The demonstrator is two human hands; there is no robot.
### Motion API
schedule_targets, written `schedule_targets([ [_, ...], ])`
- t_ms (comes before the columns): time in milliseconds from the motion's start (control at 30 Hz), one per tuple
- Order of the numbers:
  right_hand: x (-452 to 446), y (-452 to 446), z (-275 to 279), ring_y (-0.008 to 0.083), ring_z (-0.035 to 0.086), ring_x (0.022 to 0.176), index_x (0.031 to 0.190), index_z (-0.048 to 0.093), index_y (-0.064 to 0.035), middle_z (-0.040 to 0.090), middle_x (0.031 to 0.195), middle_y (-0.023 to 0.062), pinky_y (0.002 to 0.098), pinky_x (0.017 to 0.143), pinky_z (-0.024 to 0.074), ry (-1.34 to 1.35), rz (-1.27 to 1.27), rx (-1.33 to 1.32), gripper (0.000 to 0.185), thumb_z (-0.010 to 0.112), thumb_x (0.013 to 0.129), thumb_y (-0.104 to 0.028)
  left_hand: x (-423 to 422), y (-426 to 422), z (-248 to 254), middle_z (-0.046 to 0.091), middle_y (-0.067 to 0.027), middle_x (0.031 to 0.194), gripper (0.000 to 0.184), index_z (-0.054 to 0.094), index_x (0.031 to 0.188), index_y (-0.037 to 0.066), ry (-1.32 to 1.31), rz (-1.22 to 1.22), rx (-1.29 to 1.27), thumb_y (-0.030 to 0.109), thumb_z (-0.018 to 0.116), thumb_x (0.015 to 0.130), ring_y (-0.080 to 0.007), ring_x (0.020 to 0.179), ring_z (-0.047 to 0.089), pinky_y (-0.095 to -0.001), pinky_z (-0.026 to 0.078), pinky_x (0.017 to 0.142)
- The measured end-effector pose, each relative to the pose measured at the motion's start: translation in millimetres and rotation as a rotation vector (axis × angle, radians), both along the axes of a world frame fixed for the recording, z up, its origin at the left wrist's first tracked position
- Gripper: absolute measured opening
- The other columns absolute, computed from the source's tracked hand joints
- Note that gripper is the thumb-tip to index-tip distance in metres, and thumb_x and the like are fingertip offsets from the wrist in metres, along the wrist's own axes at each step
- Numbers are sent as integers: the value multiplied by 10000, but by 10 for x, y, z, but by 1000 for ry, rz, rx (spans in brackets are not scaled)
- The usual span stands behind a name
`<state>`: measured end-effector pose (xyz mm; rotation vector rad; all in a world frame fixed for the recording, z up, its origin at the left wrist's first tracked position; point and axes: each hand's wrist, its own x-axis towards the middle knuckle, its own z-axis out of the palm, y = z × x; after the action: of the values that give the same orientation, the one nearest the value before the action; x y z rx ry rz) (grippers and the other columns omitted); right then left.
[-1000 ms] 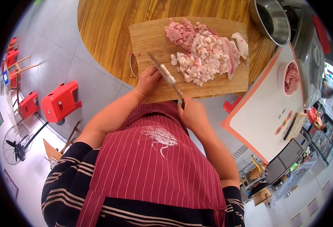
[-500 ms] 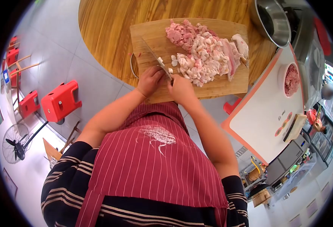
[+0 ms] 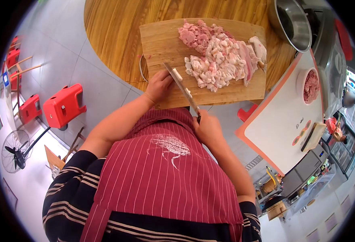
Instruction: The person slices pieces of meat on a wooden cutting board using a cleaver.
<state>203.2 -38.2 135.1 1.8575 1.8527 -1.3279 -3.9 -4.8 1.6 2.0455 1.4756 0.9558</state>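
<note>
My right hand (image 3: 209, 129) is wrapped round the dark handle of a kitchen knife (image 3: 185, 92), near the board's front edge. The blade slants up and left across the wooden cutting board (image 3: 153, 42), with pale bits of fat (image 3: 177, 74) along its far side. Close against the near side of the blade, my left hand (image 3: 160, 86) has its fingers curled down at the board; whatever is under them is hidden. To the right of the blade lies a heap of diced pale fatty meat (image 3: 215, 66), with pinker chopped meat (image 3: 195, 35) behind it and larger fatty strips (image 3: 248, 60) on its right.
The board rests on a round wooden table (image 3: 113, 36). A steel bowl (image 3: 304, 38) stands at the table's right. On a white table (image 3: 280, 117) with an orange edge sits a bowl of minced meat (image 3: 311, 86). A red stool (image 3: 64, 105) is on the floor at left.
My right hand has drawn the knife back toward my body and right, away from my left hand. The left hand has hardly moved. Loose white pieces beside the blade have shifted.
</note>
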Motion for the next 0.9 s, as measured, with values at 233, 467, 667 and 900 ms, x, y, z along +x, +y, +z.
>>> schedule_targets([
  [233, -235, 237, -274, 437, 610, 752, 1004, 561, 4, 635, 789, 252, 517, 700, 478, -14, 17, -38, 255, 546, 866, -209, -6, -18, -93, 606, -108, 966, 235, 648, 945, 46, -21, 10, -23, 74, 686, 715, -294, 836, 602, -382, 504, 721],
  [467, -433, 776, -641, 441, 610, 792, 866, 589, 22, 634, 814, 262, 502, 724, 477, 169, 9, 162, 225, 553, 848, -200, 13, 20, -78, 603, -121, 979, 226, 639, 948, 53, 16, 35, 102, 43, 692, 728, -313, 840, 612, -372, 516, 709],
  [667, -220, 509, -291, 438, 611, 769, 903, 584, 22, 636, 797, 249, 499, 705, 481, 151, -21, 183, 259, 561, 858, -231, 15, -10, -43, 601, -117, 985, 192, 627, 929, 30, -20, 50, 58, 45, 673, 743, -306, 882, 598, -389, 505, 768],
  [900, -25, 27, -4, 437, 611, 767, 947, 567, 11, 634, 803, 257, 511, 709, 478, -24, 47, -2, 247, 518, 881, -222, -4, -14, -9, 592, -132, 952, 266, 631, 994, 53, -29, 31, -15, 25, 652, 729, -326, 837, 595, -397, 494, 739],
])
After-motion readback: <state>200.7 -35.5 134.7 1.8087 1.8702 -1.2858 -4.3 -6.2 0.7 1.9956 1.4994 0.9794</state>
